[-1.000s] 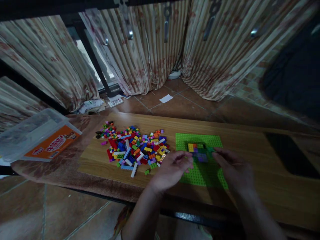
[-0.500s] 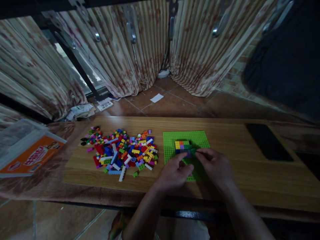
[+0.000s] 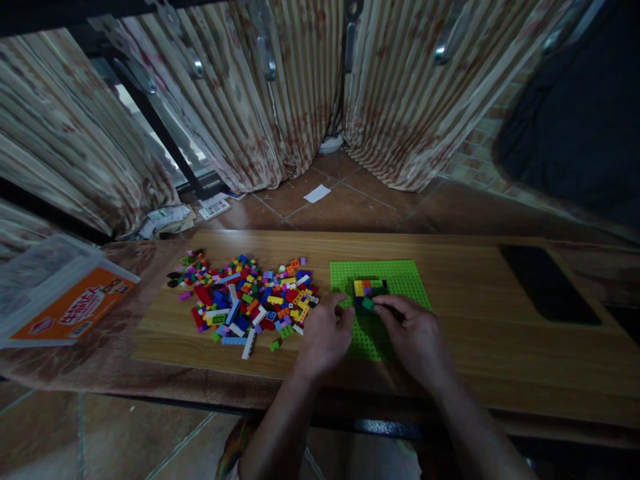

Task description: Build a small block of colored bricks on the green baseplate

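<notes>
A bright green studded baseplate (image 3: 407,280) lies on the wooden board, carrying a small block of coloured toy bricks (image 3: 359,289) with yellow, orange and purple showing. My right hand (image 3: 413,330) pinches a dark green toy brick (image 3: 369,303) at the near side of that block. Whether the brick touches the block I cannot tell. Over the plate's left edge is my left hand (image 3: 326,333), thumb and forefinger apart, with nothing seen between them. A big heap of mixed toy bricks (image 3: 250,300) spreads just left of it.
A clear plastic box with an orange label (image 3: 80,307) stands at the far left. On the right of the wooden board (image 3: 475,280) lies a flat black object (image 3: 547,283). Striped curtains (image 3: 295,100) hang beyond, and a white paper (image 3: 317,193) is on the tiled floor.
My left hand has drawn back leftward from the block to the plate's edge. My right hand has moved slightly left with the green brick. The whole view has shifted a little.
</notes>
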`<state>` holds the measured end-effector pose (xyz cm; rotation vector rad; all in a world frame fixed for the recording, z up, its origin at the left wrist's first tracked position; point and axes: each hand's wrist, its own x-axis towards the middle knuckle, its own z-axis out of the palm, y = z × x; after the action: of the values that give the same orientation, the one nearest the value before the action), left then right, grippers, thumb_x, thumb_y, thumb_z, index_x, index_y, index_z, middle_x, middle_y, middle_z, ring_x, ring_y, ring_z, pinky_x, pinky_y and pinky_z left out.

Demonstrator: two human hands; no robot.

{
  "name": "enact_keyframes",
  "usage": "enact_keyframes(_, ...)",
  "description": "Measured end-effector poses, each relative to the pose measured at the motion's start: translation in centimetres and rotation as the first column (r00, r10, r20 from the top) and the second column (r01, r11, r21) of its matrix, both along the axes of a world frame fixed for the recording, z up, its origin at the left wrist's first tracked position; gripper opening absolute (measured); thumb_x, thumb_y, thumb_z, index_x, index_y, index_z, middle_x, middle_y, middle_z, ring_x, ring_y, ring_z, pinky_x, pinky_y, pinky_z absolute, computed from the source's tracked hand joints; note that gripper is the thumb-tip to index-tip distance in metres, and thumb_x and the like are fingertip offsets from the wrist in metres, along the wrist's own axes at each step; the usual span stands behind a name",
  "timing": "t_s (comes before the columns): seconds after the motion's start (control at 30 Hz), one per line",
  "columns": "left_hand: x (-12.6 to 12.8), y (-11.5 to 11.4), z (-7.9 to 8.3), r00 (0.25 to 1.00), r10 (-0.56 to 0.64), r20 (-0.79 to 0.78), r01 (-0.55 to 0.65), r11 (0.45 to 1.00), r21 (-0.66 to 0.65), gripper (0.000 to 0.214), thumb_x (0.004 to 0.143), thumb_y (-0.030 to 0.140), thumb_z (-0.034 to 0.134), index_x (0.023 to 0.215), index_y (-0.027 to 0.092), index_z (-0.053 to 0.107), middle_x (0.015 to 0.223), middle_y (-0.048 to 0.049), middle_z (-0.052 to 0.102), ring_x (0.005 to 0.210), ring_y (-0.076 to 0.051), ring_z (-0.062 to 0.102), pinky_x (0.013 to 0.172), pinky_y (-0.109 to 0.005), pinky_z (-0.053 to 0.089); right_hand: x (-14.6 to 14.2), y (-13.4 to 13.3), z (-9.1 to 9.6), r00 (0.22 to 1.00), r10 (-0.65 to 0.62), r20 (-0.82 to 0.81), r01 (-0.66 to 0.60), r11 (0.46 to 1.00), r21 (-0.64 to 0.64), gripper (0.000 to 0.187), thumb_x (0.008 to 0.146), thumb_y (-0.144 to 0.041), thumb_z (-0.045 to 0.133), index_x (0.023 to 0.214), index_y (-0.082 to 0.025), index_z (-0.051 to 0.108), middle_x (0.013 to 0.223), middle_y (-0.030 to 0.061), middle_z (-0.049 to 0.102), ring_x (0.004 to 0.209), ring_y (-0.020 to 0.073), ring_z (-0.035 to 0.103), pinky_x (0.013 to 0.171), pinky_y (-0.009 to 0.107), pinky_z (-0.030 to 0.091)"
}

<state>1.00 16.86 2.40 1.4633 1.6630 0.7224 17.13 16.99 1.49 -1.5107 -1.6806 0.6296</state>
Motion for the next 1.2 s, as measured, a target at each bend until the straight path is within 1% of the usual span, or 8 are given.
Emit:
enact_keyframes(0.13, 0.4, -0.2, 0.1, 0.998, -0.05, -0.045, 0.05, 0.999, 0.0, 0.036, 0.086, 0.029, 0.052, 0.118, 0.017, 0.063, 0.094, -0.0079, 0.072, 0.081, -0.02, 0.066, 0.076, -0.031, 0.05, -0.5, 0.4, -0.4, 0.995, 0.054, 0.081, -0.058, 0.997, 0.05, 0.018, 0.089, -0.03, 0.056, 0.09, -0.021, 0.071, 0.09, 0.0046, 0.072, 0.085, 0.0202, 0.066, 0.08, 0.035, 0.05)
enact_keyframes(0.23, 0.6, -0.4, 0.2, 0.994, -0.073, -0.078, 0.074, 0.997, 0.002, 0.037, 0.086, 0.03, 0.051, 0.118, 0.017, 0.064, 0.095, -0.0084, 0.072, 0.08, -0.021, 0.066, 0.075, -0.032, 0.05, -0.7, 0.8, -0.7, 0.994, 0.062, 0.09, -0.07, 0.994, 0.085, 0.016, 0.089, -0.029, 0.057, 0.086, -0.021, 0.071, 0.088, 0.004, 0.07, 0.083, 0.0192, 0.065, 0.079, 0.034, 0.05)
enact_keyframes(0.33, 0.6, -0.5, 0.2, 0.993, -0.081, -0.085, 0.081, 0.997, -0.004, 0.038, 0.086, 0.03, 0.05, 0.119, 0.016, 0.064, 0.097, -0.0092, 0.073, 0.079, -0.021, 0.066, 0.076, -0.032, 0.05, -1.0, 1.2, -0.9, 0.996, 0.025, 0.09, -0.038, 0.989, 0.145, 0.017, 0.089, -0.029, 0.057, 0.084, -0.021, 0.071, 0.087, 0.0048, 0.068, 0.08, 0.0181, 0.064, 0.076, 0.033, 0.05)
enact_keyframes(0.47, 0.5, -0.4, 0.2, 0.989, -0.101, -0.109, 0.101, 0.995, -0.008, 0.041, 0.086, 0.032, 0.05, 0.122, 0.014, 0.063, 0.098, -0.0104, 0.073, 0.078, -0.022, 0.067, 0.075, -0.033, 0.05, -1.0, 1.5, -0.8, 0.993, -0.065, 0.103, 0.044, 0.98, 0.195, 0.019, 0.088, -0.033, 0.058, 0.085, -0.019, 0.071, 0.084, 0.0051, 0.066, 0.077, 0.0179, 0.063, 0.073, 0.032, 0.05)
enact_keyframes(0.6, 0.6, -0.4, 0.2, 0.983, -0.114, -0.144, 0.112, 0.993, -0.024, 0.043, 0.087, 0.033, 0.049, 0.123, 0.015, 0.062, 0.095, -0.0102, 0.073, 0.076, -0.022, 0.067, 0.074, -0.033, 0.051, -0.2, 1.0, -0.7, 0.989, -0.113, 0.099, 0.1, 0.986, 0.131, 0.022, 0.085, -0.038, 0.06, 0.087, -0.019, 0.071, 0.085, 0.0055, 0.067, 0.077, 0.0189, 0.063, 0.072, 0.033, 0.049)
enact_keyframes(0.77, 0.6, -0.5, 0.2, 0.967, -0.15, -0.204, 0.147, 0.989, -0.033, 0.043, 0.087, 0.033, 0.047, 0.123, 0.016, 0.061, 0.092, -0.0099, 0.073, 0.074, -0.023, 0.066, 0.072, -0.033, 0.051, 0.7, 0.4, -0.7, 0.981, -0.103, 0.163, 0.1, 0.995, 0.026, 0.026, 0.081, -0.044, 0.063, 0.089, -0.021, 0.072, 0.089, 0.0051, 0.068, 0.077, 0.0201, 0.064, 0.071, 0.034, 0.049)
enact_keyframes(1.03, 0.9, -0.6, 0.3, 0.953, -0.167, -0.254, 0.163, 0.986, -0.038, 0.043, 0.087, 0.035, 0.047, 0.125, 0.018, 0.059, 0.093, -0.0093, 0.073, 0.079, -0.024, 0.067, 0.076, -0.035, 0.052, 0.3, 0.5, -1.0, 0.975, -0.074, 0.209, 0.074, 0.997, 0.01, 0.026, 0.084, -0.042, 0.059, 0.086, -0.02, 0.073, 0.088, 0.0057, 0.068, 0.079, 0.021, 0.064, 0.073, 0.035, 0.048)
enact_keyframes(1.2, 1.0, -0.6, 0.1, 0.958, -0.155, -0.243, 0.157, 0.988, -0.014, 0.044, 0.087, 0.034, 0.047, 0.126, 0.017, 0.058, 0.092, -0.0087, 0.073, 0.078, -0.024, 0.067, 0.077, -0.036, 0.052, 0.2, 0.3, -1.0, 0.984, -0.05, 0.168, 0.047, 0.999, 0.02, 0.026, 0.085, -0.043, 0.058, 0.085, -0.021, 0.072, 0.087, 0.0054, 0.068, 0.079, 0.0207, 0.064, 0.074, 0.035, 0.048)
